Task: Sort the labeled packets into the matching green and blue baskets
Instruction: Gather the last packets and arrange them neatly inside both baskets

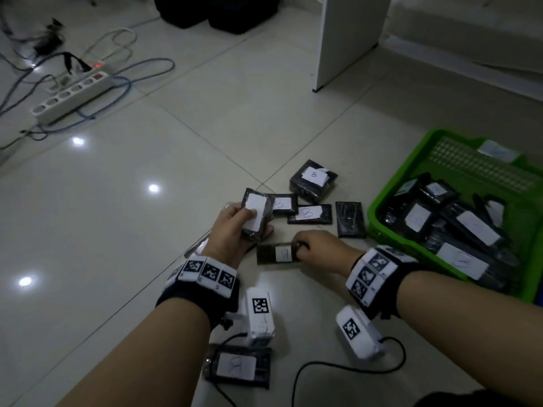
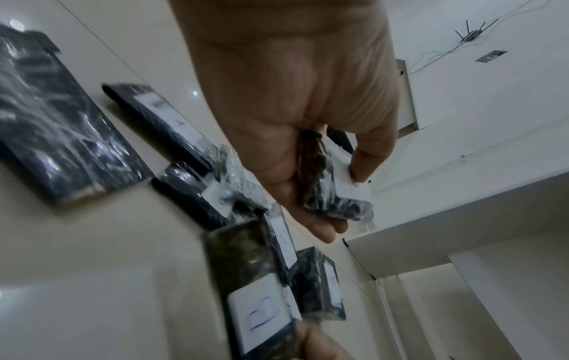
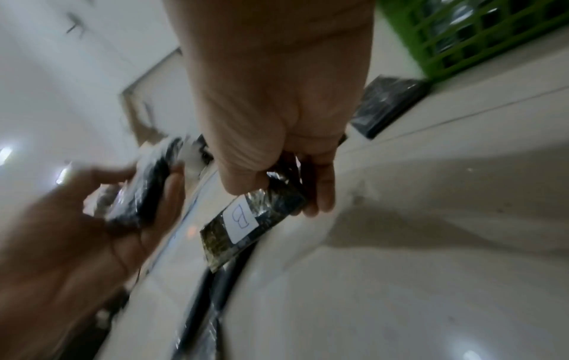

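a long white plastic power strip point(image 1: 72, 96) with a lit red switch lies on the glossy pale tiled floor point(image 1: 123, 230) among tangled grey and blue cables point(image 1: 147, 64). two black bags point(image 1: 217, 10) sit near a white panel point(image 1: 349, 36).

left hand point(image 1: 235, 227) gripping, right hand point(image 1: 318, 249) pinching, fingers curled

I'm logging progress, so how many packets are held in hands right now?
2. A white-labelled packet is gripped in the left hand; a B-labelled packet is pinched by the right hand. Another could hide under the first.
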Motion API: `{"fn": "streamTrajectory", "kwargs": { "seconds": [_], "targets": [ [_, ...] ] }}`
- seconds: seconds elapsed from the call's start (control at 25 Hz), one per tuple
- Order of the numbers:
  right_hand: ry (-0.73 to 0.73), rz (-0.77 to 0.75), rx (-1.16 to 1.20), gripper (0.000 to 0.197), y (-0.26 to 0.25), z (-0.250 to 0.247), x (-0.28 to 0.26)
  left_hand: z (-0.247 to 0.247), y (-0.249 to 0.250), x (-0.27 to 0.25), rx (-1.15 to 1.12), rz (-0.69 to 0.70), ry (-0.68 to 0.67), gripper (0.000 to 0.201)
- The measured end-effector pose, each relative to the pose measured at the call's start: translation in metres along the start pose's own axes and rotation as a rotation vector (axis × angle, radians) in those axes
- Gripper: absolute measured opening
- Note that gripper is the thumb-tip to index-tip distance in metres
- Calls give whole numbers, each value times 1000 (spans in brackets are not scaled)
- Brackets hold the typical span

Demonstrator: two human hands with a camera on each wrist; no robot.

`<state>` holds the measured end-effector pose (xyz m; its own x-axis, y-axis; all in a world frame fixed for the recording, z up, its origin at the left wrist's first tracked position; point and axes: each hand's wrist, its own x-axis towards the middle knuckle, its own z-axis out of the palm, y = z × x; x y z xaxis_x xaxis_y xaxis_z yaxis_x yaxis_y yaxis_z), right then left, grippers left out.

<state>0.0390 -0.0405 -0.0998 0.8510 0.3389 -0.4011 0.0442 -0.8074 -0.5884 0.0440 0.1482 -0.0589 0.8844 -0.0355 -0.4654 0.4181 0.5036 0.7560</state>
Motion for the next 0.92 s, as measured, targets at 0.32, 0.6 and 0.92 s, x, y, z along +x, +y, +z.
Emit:
{"fn": "streamTrajectory", "kwargs": {
  "seconds": [0.32, 0.6, 0.92],
  "targets": [
    [385, 167, 900, 21, 41, -61, -46, 69, -24, 19, 33, 121, -44, 20],
    [668, 261, 887, 21, 83, -92, -97, 131, -60, 20, 93, 117, -149, 18],
    [880, 497, 566, 21, 171, -147, -150, 223, -112, 21, 360, 99, -126, 27]
  ]
}}
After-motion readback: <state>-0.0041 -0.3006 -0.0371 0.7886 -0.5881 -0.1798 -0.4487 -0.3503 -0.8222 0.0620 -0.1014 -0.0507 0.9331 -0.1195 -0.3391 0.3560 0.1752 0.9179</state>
